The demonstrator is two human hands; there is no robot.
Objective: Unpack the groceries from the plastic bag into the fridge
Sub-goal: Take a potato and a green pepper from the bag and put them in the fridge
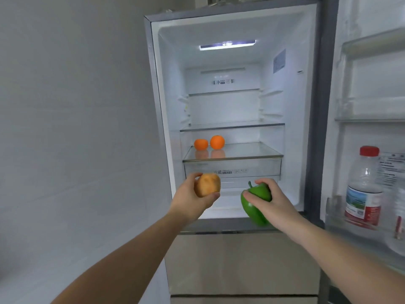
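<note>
Two holds — fingers (pixel 198 175) around potato (pixel 207 184), pepper (pixel 255 204).

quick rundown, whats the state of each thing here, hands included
fridge door: open
left hand: holding a potato
right hand: holding a green bell pepper
two oranges: resting on the lower glass shelf
water bottle: upright in the door rack, red cap on

1. Lower clear glass fridge shelf (pixel 252 155): carries two round orange citrus fruits side by side at its left, the flatter one (pixel 201 144) further left, the rounder one (pixel 217 142) just beside it.
2. Upper clear glass shelf (pixel 232 126): bare.
3. Open door's transparent rack (pixel 333 218): holds an upright clear plastic bottle with red cap (pixel 363 185).
</note>
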